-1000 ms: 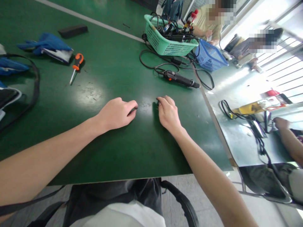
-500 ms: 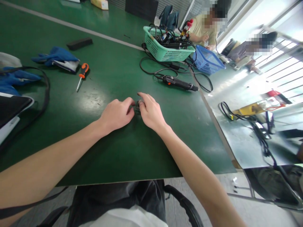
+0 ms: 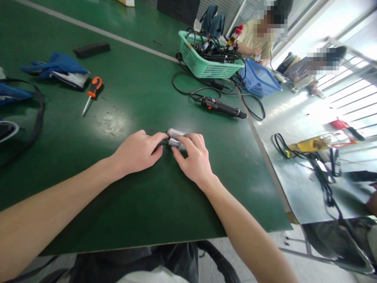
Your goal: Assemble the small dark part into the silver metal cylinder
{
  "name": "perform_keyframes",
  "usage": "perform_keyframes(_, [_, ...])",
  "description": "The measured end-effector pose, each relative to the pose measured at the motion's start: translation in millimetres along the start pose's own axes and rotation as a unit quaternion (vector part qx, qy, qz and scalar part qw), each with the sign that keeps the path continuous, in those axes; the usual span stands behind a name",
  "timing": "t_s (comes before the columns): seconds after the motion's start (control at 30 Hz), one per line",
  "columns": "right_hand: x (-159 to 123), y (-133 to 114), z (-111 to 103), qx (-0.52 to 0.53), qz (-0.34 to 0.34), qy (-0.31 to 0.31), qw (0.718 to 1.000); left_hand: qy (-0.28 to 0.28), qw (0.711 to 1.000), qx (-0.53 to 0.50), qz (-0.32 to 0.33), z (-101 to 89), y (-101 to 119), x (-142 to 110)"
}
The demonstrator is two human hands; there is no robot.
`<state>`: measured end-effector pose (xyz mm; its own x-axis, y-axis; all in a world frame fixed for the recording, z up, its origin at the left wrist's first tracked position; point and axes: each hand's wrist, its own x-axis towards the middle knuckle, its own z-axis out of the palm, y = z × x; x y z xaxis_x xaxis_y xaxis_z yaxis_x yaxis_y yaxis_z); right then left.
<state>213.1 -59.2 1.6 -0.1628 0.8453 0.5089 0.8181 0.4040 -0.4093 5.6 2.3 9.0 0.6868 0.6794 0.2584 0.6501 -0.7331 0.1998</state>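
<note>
Two short silver metal cylinders [image 3: 175, 132] lie side by side just above the green table, between my hands; their exact kind is unclear. My right hand [image 3: 196, 157] is closed over their right part, thumb on the near side and fingers across the top, hiding that end. At the dark left end, my left hand [image 3: 137, 151] has its index fingertip against the cylinders. Its thumb is bent just below, and the other fingers are curled under. What lies between the left fingertips is mostly hidden.
An orange-and-black screwdriver [image 3: 93, 91] lies left, by blue-and-white gloves [image 3: 63, 67] and a dark block [image 3: 92, 50]. A corded black electric screwdriver [image 3: 224, 107] lies right, before a full green basket [image 3: 206, 70] and a blue basket [image 3: 259, 80]. Two people sit beyond.
My right hand has shifted right and turned, and the silver cylinders, mostly covered before, now show between my hands. My left hand has moved slightly left and down. The view has shifted a little.
</note>
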Motion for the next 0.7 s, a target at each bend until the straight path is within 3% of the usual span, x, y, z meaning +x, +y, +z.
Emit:
perform_keyframes(0.4, [-1.4, 1.1, -0.9, -0.007, -0.001, -0.045, 0.999, -0.02, 1.0, 0.005, 0.022, -0.8, 0.6, 1.8])
perform_keyframes(0.7, [-2.5, 3.7, 0.9, -0.022, -0.008, -0.017, 1.0, -0.014, 1.0, 0.005, 0.018, 0.2, 0.7, 0.3])
